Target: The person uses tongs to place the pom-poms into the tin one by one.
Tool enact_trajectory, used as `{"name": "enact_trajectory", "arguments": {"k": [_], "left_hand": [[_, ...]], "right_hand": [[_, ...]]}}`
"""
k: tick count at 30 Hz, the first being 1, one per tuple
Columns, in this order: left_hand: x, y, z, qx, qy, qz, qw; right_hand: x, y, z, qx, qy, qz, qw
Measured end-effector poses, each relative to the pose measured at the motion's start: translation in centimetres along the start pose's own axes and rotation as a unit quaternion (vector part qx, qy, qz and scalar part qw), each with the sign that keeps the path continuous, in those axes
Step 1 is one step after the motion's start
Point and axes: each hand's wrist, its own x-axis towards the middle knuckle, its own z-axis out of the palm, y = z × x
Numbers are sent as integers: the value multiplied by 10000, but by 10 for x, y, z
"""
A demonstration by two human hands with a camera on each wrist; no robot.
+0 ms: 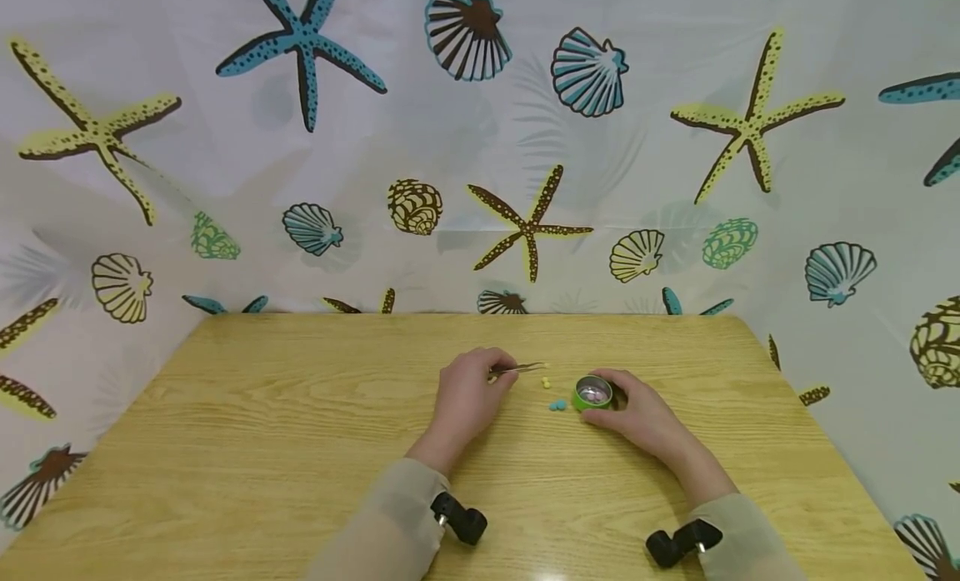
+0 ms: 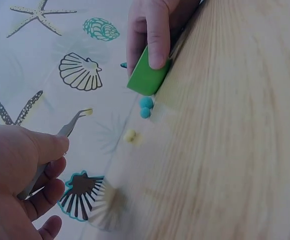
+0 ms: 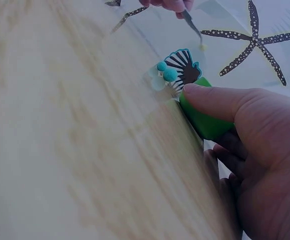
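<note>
My left hand (image 1: pixel 471 393) pinches a pair of bent-tip metal tweezers (image 2: pixel 71 128), with a small yellow ball (image 2: pixel 89 112) at their tips, raised above the table. A round green tin (image 1: pixel 582 403), open at the top, sits in the grip of my right hand (image 1: pixel 641 413), thumb on the near side and fingers around the far side. Pale pinkish balls (image 1: pixel 595 395) lie inside it. Just left of the tin are small blue balls (image 2: pixel 145 106) side by side. Yellow balls (image 1: pixel 546 383) rest a little farther back, between the tweezers and the tin.
Both hands work over a wood-grain table (image 1: pixel 262 448). A white curtain (image 1: pixel 360 147) printed with starfish and shells hangs behind the table and along both sides. A black camera mount (image 1: pixel 459 518) sits on my left sleeve, another (image 1: pixel 684 543) on my right.
</note>
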Motion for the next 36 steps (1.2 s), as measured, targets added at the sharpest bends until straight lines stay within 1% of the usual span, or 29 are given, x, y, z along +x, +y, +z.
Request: {"name": "enact_trajectory", "arguments": {"k": [5,8,12,19,24,31,36], "left_hand": [[0,14,4,-43,-4,146,9999],[0,21,8,-110,-120,130,9998],[-3,26,15,-136,-282,95,9995],[-6,29,27,182,-445,161,9987],[-6,29,33,290,-524,179,9980],[-8,28,36,479,-583,149,9970],[-8,28,35,427,-545,135,9975]], "right_hand": [[1,1,1,20,-7,-14,10000],[1,1,1,26,6,10,10000],[1,2,2,66,5,34,10000],[2,2,1,72,21,39,10000],[3,5,1,0,49,3,10000],[3,6,1,-31,47,-48,10000],[3,5,1,-55,56,-35,10000]]}}
